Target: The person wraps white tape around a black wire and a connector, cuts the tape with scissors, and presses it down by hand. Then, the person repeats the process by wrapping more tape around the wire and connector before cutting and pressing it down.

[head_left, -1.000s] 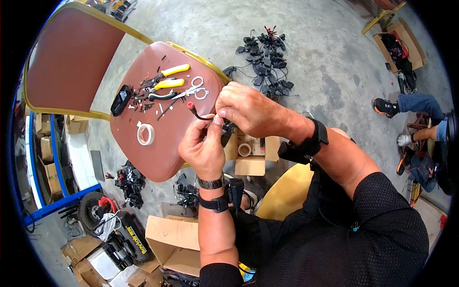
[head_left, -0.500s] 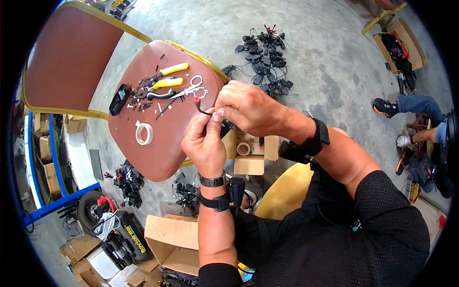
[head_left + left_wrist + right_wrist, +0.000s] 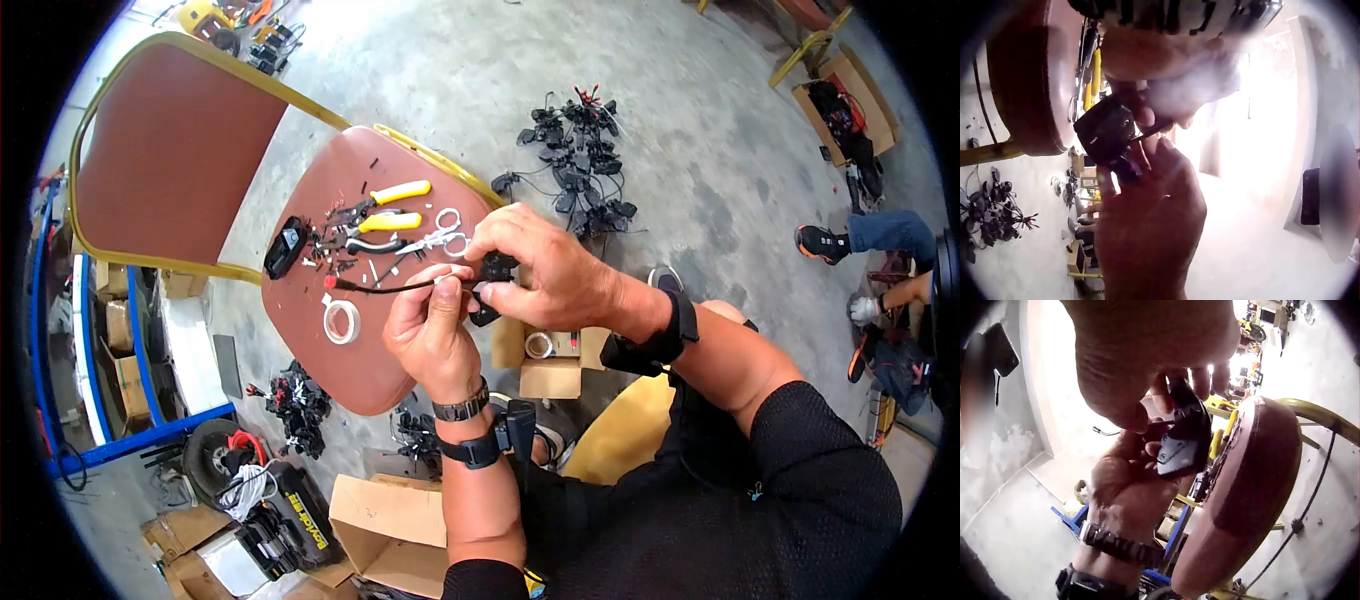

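My left hand [image 3: 435, 330] pinches a thin black cable [image 3: 385, 290] between thumb and fingers. The cable's red-tipped end [image 3: 330, 283] points left over the chair seat, and a small white piece shows at the left fingertips. My right hand [image 3: 550, 265] holds a small black plastic unit [image 3: 497, 265], thumb below and fingers above. In the right wrist view the black unit [image 3: 1185, 444] has a flat, shiny face with small screws, close to the left fingers. From the left wrist view, the unit [image 3: 1107, 128] sits between the two hands, with the cable running beside it.
The brown chair seat [image 3: 365, 385] carries yellow-handled pliers [image 3: 390, 221], scissors [image 3: 445, 238], a white tape roll [image 3: 341, 321] and scraps. Black cabled units [image 3: 580, 165] lie on the floor. An open carton [image 3: 390, 520] stands near my left arm; another person's leg [image 3: 890, 232] is at right.
My right hand has gone from pinching at the left fingertips to holding the black unit. The cable's red end has swung from upward to leftward. The head view has shifted.
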{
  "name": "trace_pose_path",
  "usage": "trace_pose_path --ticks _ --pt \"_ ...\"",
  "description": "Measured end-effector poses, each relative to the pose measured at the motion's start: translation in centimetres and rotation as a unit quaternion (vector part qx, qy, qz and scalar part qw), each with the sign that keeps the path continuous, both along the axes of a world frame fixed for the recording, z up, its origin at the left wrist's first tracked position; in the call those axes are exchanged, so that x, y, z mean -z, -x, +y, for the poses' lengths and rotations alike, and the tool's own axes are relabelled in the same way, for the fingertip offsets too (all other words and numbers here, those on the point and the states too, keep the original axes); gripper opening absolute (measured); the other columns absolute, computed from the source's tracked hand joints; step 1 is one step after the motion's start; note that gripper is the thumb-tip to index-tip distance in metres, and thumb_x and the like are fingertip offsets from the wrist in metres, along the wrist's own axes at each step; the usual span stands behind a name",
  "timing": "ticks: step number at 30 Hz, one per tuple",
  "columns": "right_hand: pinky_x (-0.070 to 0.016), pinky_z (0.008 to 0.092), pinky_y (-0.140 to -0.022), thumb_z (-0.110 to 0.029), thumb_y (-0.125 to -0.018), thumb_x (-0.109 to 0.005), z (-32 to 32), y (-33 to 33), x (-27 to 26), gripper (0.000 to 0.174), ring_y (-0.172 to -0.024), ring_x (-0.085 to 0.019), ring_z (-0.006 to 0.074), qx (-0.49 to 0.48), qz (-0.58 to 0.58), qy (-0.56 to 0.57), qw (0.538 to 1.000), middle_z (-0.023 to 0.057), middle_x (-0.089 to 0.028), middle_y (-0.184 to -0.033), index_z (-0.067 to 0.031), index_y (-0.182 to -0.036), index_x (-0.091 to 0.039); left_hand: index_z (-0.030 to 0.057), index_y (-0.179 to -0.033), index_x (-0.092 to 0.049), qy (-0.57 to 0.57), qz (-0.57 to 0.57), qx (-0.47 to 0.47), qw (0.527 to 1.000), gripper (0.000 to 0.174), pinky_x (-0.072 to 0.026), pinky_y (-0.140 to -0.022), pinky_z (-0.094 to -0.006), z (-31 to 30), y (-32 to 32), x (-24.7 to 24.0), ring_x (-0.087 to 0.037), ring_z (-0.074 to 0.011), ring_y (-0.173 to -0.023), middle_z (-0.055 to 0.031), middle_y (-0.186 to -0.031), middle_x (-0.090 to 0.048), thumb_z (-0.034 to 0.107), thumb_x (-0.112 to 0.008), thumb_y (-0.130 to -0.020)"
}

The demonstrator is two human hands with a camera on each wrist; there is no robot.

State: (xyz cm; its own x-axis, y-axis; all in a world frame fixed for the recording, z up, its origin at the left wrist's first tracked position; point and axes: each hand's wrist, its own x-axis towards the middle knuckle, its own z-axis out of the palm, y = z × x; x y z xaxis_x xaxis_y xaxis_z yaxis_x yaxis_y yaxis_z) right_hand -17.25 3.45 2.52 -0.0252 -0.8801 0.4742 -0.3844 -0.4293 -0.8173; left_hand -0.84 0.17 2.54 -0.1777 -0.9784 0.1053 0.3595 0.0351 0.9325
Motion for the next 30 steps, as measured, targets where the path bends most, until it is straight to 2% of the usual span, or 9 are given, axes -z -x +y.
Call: trace_pose_path --ticks 5,6,9,10,13,17,20,26,30 --pt "-0.0449 0.0393 -0.089 -0.009 -0.074 -0.070 -1.3 0.1 0.4 0.020 -0.095 -0.057 0.0300 0.006 0.001 0.011 1.000 0.0106 -0.061 -0.093 -0.0035 -0.091 -0.059 -0.0049 -0.096 -0.067 0.013 0.006 0.011 1.000 0.008 -0.0507 -0.066 -0.0228 -0.6 1.2 0.1 -0.064 -0.0149 -0.081 -0.0140 -0.095 -0.070 0.001 -0.069 -0.092" --pt "-0.0447 0.0388 -0.090 -0.007 -0.074 -0.069 -1.3 0.4 0.6 0.020 -0.096 -0.058 0.0293 0.003 0.003 0.001 1.000 0.0102 -0.061 -0.094 -0.0039 -0.091 -0.059 -0.0046 -0.100 -0.065 0.035 -0.009 0.023 0.999 0.011 -0.0513 -0.077 -0.0280 -0.9 1.2 0.4 -0.064 -0.0198 -0.087 -0.0143 -0.097 -0.068 0.005 -0.066 -0.094" --pt "-0.0454 0.0377 -0.089 -0.006 -0.075 -0.070 -1.9 1.0 1.1 0.018 -0.095 -0.059 0.0277 0.000 -0.003 -0.014 1.000 0.0093 -0.061 -0.093 -0.0040 -0.090 -0.059 -0.0047 -0.097 -0.067 0.026 0.013 0.035 0.999 0.009 -0.0521 -0.076 -0.0263 -1.4 1.6 0.8 -0.064 -0.0176 -0.088 -0.0122 -0.095 -0.070 0.000 -0.070 -0.090" --pt "-0.0458 0.0377 -0.088 -0.006 -0.075 -0.070 -2.0 1.0 1.2 0.018 -0.095 -0.059 0.0276 -0.001 -0.010 -0.019 1.000 0.0093 -0.061 -0.093 -0.0039 -0.089 -0.059 -0.0039 -0.096 -0.067 0.033 0.015 0.034 0.999 0.009 -0.0519 -0.082 -0.0303 -1.6 1.7 1.1 -0.063 -0.0192 -0.090 -0.0117 -0.094 -0.069 -0.001 -0.070 -0.089" --pt "-0.0468 0.0377 -0.087 -0.007 -0.076 -0.071 -2.5 1.2 1.8 0.017 -0.093 -0.060 0.0274 -0.011 -0.019 -0.025 0.999 0.0094 -0.062 -0.093 -0.0034 -0.088 -0.059 -0.0038 -0.098 -0.065 0.070 0.009 0.049 0.996 0.008 -0.0499 -0.086 -0.0327 -2.2 2.1 1.5 -0.062 -0.0214 -0.092 -0.0121 -0.095 -0.066 0.002 -0.066 -0.093" --pt "-0.0476 0.0376 -0.087 -0.011 -0.077 -0.074 -2.9 1.5 2.1 0.018 -0.092 -0.061 0.0271 -0.031 -0.045 -0.042 0.998 0.0096 -0.063 -0.094 -0.0033 -0.088 -0.061 -0.0027 -0.094 -0.064 0.106 -0.029 0.050 0.993 0.011 -0.0494 -0.087 -0.0341 -2.6 2.6 1.1 -0.060 -0.0211 -0.091 -0.0103 -0.094 -0.065 0.005 -0.071 -0.089" --pt "-0.0473 0.0384 -0.089 -0.013 -0.078 -0.076 -3.1 1.7 2.1 0.020 -0.093 -0.062 0.0263 -0.050 -0.082 -0.052 0.994 0.0092 -0.065 -0.095 -0.0040 -0.088 -0.061 -0.0016 -0.092 -0.064 0.101 -0.008 0.049 0.994 0.013 -0.0488 -0.088 -0.0347 -2.7 2.9 1.1 -0.059 -0.0211 -0.091 -0.0092 -0.093 -0.064 0.003 -0.075 -0.085" --pt "-0.0457 0.0404 -0.096 -0.015 -0.078 -0.078 -3.3 2.0 2.2 0.022 -0.105 -0.062 0.0273 -0.096 -0.113 -0.072 0.986 0.0131 -0.067 -0.108 -0.0025 -0.093 -0.066 -0.0002 -0.090 -0.064 0.129 -0.025 0.050 0.990 0.014 -0.0478 -0.091 -0.0360 -2.9 2.9 1.1 -0.058 -0.0209 -0.094 -0.0084 -0.092 -0.063 0.000 -0.076 -0.082" --pt "-0.0450 0.0412 -0.098 -0.014 -0.080 -0.079 -3.2 2.5 1.7 0.021 -0.110 -0.060 0.0279 -0.108 -0.068 -0.061 0.990 0.0129 -0.067 -0.112 -0.0024 -0.094 -0.069 0.0002 -0.090 -0.064 0.171 -0.066 0.046 0.982 0.015 -0.0469 -0.092 -0.0365 -2.9 2.8 1.2 -0.058 -0.0206 -0.095 -0.0084 -0.094 -0.063 0.000 -0.077 -0.082"
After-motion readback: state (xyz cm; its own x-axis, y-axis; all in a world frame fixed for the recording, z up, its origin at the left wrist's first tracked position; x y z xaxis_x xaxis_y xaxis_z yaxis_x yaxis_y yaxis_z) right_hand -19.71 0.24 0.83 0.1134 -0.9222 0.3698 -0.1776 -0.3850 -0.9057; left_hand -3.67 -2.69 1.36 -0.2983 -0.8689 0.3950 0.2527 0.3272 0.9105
